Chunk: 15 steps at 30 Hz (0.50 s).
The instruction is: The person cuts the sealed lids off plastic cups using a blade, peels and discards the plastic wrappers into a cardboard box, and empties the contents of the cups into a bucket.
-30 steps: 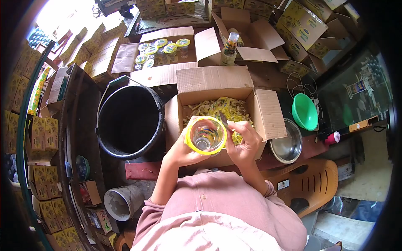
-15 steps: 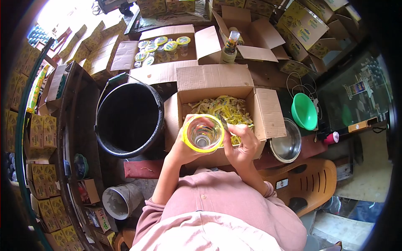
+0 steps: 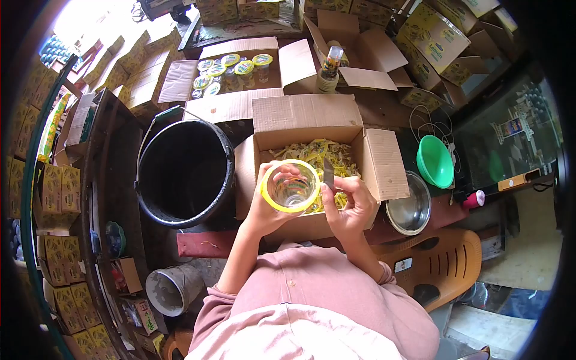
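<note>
A clear plastic cup [image 3: 291,187] with a yellow rim faces up at the camera, and my left hand [image 3: 262,207] is wrapped round it. My right hand [image 3: 348,207] pinches a small dark blade [image 3: 328,171], which points up just right of the cup's rim without visibly touching it. Both hands are over the near edge of an open cardboard box [image 3: 309,114]. Yellow and clear plastic scraps [image 3: 321,150] fill the bottom of that box.
A black bucket [image 3: 186,171] stands at the left. Lidded cups [image 3: 244,67] sit in a box behind. To the right are a green bowl [image 3: 435,161], a metal bowl [image 3: 410,204] and an orange chair [image 3: 444,264]. A stack of cups [image 3: 327,78] stands at the back.
The blade has moved away from the cup's rim and now points more upright. The cup has shifted slightly left and tilted in my left hand.
</note>
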Tool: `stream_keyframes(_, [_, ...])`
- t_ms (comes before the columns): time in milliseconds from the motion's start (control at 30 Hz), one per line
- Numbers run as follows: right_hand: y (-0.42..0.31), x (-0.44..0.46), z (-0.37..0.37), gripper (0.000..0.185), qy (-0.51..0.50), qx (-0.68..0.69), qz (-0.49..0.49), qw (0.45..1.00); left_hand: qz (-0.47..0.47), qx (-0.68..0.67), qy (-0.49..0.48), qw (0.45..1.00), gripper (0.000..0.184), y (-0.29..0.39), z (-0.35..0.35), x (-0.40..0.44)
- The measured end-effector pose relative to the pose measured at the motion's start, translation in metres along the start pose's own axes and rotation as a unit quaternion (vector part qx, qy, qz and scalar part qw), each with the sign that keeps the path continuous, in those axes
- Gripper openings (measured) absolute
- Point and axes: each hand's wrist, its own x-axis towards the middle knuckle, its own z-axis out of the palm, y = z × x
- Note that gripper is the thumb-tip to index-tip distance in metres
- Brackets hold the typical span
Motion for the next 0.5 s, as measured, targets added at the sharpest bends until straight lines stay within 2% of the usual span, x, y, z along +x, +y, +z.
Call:
stream_keyframes(133, [-0.002, -0.002, 0.003, 0.017, 0.008, -0.026, -0.011, 1.000, 0.021, -0.035, 0.022, 0.999, 0.064, -0.002, 0.009, 0.001])
stream_keyframes(267, [-0.001, -0.003, 0.006, 0.017, 0.019, -0.052, -0.046, 0.997, 0.036, -0.051, 0.044, 0.997, 0.065, -0.004, 0.018, -0.001])
stream_keyframes(367, [-0.002, -0.004, 0.006, 0.018, 0.021, -0.070, -0.058, 0.996, 0.044, 0.043, 0.060, 0.996, 0.066, 0.001, 0.021, 0.001])
stream_keyframes(500, [-0.003, -0.005, 0.005, 0.020, 0.019, -0.077, -0.060, 0.995, 0.038, 0.043, 0.061, 0.996, 0.066, -0.002, 0.021, 0.000])
